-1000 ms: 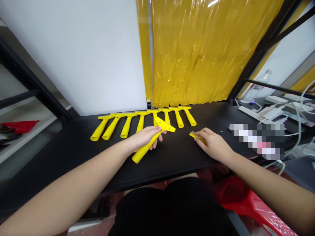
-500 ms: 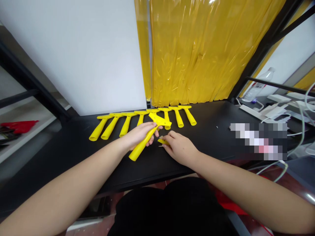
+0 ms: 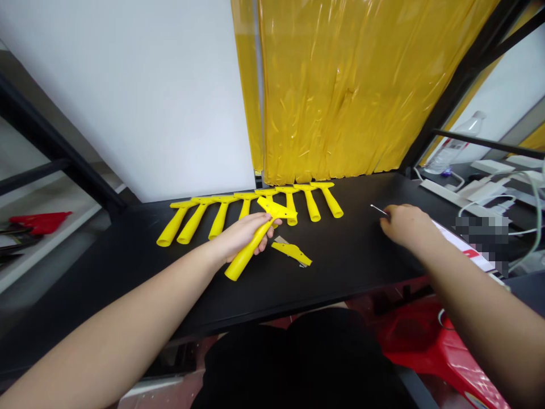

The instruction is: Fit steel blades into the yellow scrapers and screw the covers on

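Note:
My left hand (image 3: 249, 232) is wrapped round a yellow T-shaped scraper handle (image 3: 246, 258), its wide head tilted up past the fingers. Just right of it, a flat yellow scraper plate (image 3: 293, 253) lies on the black table, with a thin grey blade showing from under it and tiny screws by its lower end. Farther right, my right hand (image 3: 406, 224) is closed on a thin screwdriver (image 3: 378, 209); only its metal shaft shows, pointing left, and its grip is hidden in the fingers. A row of several similar yellow handles (image 3: 219, 218) lies behind my left hand.
A white panel (image 3: 170, 102) and yellow plastic sheeting (image 3: 340, 102) stand along the back of the black table (image 3: 344, 255). At the right are a plastic bottle (image 3: 453, 145), white cables and power strips. A red stool (image 3: 460, 352) is below the right edge.
My right hand has let go of the yellow plate, leaving it on the table, and moved right, where it now grips the screwdriver. My left hand keeps the handle almost still.

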A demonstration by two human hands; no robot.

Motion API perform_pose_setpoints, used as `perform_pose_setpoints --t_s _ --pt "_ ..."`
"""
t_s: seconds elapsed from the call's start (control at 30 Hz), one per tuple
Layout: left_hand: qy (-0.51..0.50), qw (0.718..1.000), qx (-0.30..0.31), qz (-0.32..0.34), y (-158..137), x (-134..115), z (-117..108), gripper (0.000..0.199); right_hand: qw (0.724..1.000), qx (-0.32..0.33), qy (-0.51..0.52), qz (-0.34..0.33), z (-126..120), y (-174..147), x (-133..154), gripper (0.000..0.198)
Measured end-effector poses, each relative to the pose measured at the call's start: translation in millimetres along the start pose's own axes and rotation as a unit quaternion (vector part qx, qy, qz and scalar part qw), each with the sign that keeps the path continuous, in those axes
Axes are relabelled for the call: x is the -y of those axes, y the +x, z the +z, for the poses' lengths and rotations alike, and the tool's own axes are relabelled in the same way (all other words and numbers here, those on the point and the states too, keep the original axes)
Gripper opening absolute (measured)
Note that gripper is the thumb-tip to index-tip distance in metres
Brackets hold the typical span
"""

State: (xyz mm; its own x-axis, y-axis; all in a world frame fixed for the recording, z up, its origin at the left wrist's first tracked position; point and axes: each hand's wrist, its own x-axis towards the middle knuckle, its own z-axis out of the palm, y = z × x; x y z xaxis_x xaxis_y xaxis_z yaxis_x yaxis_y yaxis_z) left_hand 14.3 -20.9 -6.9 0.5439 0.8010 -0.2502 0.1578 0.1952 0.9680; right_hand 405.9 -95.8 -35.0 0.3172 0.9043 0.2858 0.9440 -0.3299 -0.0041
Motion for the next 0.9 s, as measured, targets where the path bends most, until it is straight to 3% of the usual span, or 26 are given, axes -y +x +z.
perform_pose_setpoints --t_s 0.13,0.33,0.47,0.57,0.63,0.77,0.9 --pt "0.003 1.000 -0.002 -0.001 -1.0 -1.2 1.9 0.037 0.993 0.108 -0.045 0.025 8.5 15.0 -22.8 0.027" --pt "0.002 1.000 -0.004 -0.004 -0.6 -1.3 2.2 0.036 0.993 0.114 -0.027 0.021 7.0 12.0 -7.8 0.025" --pt "0.006 1.000 -0.003 0.004 -0.4 -0.6 1.4 0.036 0.984 0.079 0.118 -0.108 1.2 -15.3 32.0 0.018" --pt "0.005 1.000 0.002 0.007 0.0 -0.2 0.7 0.036 0.946 0.067 0.214 -0.234 -3.2 -35.3 77.2 0.014" --pt "0.003 1.000 0.003 0.010 0.2 -0.3 0.8 0.036 0.924 0.074 0.252 -0.278 -6.0 -40.9 107.0 0.012" --pt "-0.001 1.000 -0.001 0.006 -0.3 -1.5 1.6 0.036 0.885 0.116 0.340 -0.298 -18.1 -35.3 146.5 0.010" --pt "-0.008 1.000 -0.010 0.003 -1.2 -2.5 1.4 0.034 0.868 0.144 0.388 -0.275 -40.7 -15.7 145.1 0.007"
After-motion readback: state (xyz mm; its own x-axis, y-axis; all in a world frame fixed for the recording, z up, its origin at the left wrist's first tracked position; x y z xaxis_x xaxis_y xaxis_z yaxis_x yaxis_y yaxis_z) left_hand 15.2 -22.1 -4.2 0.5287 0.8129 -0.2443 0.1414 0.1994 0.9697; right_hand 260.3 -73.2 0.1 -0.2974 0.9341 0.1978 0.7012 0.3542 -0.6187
